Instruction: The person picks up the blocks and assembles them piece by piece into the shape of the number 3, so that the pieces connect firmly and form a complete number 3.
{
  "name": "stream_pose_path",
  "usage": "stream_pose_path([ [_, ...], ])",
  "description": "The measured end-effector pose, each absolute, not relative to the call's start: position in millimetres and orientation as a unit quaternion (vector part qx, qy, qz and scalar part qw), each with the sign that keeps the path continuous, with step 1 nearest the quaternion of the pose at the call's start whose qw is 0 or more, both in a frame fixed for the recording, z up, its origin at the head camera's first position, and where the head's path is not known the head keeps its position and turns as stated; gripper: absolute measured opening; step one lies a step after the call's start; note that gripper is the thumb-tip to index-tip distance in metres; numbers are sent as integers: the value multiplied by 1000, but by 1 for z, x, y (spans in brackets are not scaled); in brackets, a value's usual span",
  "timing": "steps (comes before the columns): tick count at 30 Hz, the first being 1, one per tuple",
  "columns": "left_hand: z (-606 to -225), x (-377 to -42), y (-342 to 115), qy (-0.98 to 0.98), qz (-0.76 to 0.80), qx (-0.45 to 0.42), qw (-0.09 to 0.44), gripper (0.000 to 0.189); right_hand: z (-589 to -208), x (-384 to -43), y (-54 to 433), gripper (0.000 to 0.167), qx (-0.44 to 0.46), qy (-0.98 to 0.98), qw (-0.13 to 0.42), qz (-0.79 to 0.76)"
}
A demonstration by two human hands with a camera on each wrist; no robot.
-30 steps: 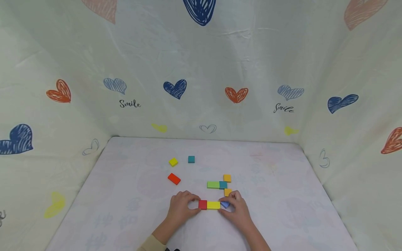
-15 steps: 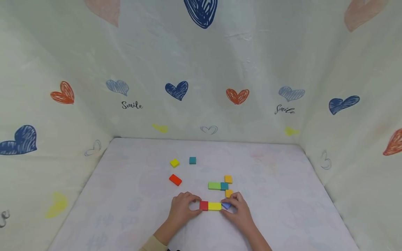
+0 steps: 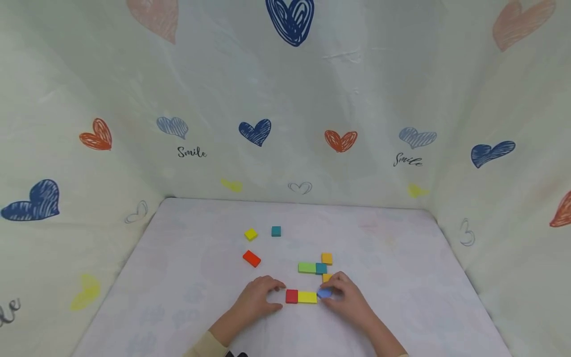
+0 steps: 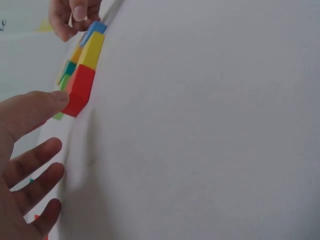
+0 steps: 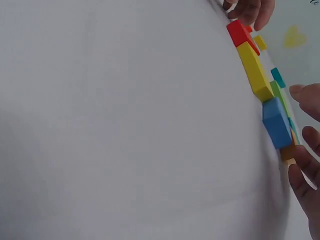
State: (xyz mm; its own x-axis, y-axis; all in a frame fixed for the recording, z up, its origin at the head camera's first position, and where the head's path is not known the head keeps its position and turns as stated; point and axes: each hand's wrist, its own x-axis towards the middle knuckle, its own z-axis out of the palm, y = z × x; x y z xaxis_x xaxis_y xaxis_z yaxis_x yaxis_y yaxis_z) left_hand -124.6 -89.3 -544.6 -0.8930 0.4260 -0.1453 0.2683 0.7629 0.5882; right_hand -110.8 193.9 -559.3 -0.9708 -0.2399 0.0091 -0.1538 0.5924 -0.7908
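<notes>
A red block, a yellow block and a blue block lie end to end in a row on the white cloth. To the left of the red block is my left hand, thumb and fingers spread with nothing between them. My right hand is around the blue block's right end, thumb and index on either side of it. In the right wrist view the right hand's fingers look loosely bent, with a gap between the thumb and the blue block.
Behind the row, a green block meets a teal block, with orange blocks at its corners. Further left lie a red-orange block, a yellow one and another teal one. A heart-printed curtain surrounds the table.
My left thumb and fingers have drawn away from the red block. The blue block has turned from slanted to in line with the yellow one, and my right hand has shifted slightly right.
</notes>
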Motion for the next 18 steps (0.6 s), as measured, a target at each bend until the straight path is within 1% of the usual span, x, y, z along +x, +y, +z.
stream_pose_path([
  [2, -543, -128, -93, 928, 287, 192, 137, 40, -552, -116, 196, 26, -114, 896, 68, -423],
  [4, -540, -133, -95, 928, 288, 194, 135, 40, -546, -123, 197, 27, -119, 900, 75, -413],
  [11, -524, -153, -105, 933, 277, 196, 115, 39, -528, -149, 191, 27, -165, 899, 60, -402],
  [18, -516, -176, -112, 941, 258, 198, 94, 38, -520, -177, 177, 28, -176, 894, 75, -406],
])
